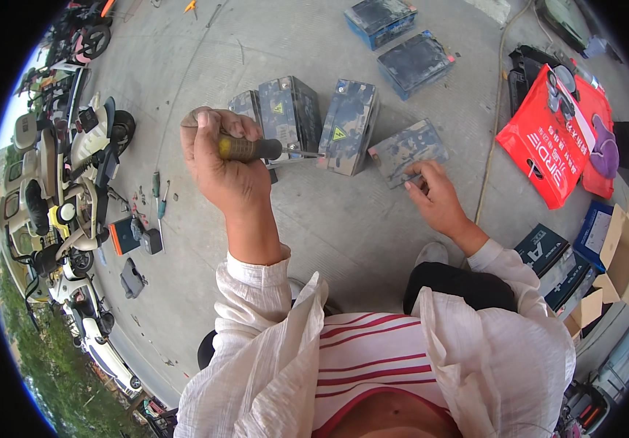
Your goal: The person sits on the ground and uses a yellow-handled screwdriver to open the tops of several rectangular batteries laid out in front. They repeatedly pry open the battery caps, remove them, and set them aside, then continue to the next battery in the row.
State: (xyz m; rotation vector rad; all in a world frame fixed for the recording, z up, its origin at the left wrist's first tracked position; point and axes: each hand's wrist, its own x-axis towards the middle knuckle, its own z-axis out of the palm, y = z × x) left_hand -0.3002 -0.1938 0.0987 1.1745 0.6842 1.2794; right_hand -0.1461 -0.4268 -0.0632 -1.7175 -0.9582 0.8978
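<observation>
My left hand (216, 157) is closed around the yellow and black handle of a screwdriver (251, 150). The screwdriver's shaft points right, and its tip meets the near part of an upright camouflage-patterned battery (349, 125) with a yellow warning triangle. My right hand (438, 196) has its fingers bent at the near edge of another camouflage battery (411, 152), which sits at an angle to the first. Left of these, behind the screwdriver, stands a third battery (285, 98), with one more block (244, 104) partly hidden by my left hand.
Two dusty blue-sided batteries (416, 62) (380, 22) lie farther off. On the right are a red bag (548, 146), a purple glove (604, 150) and open cardboard boxes (622, 248). Screwdrivers (161, 209) lie on the left floor, near parked scooters (73, 197).
</observation>
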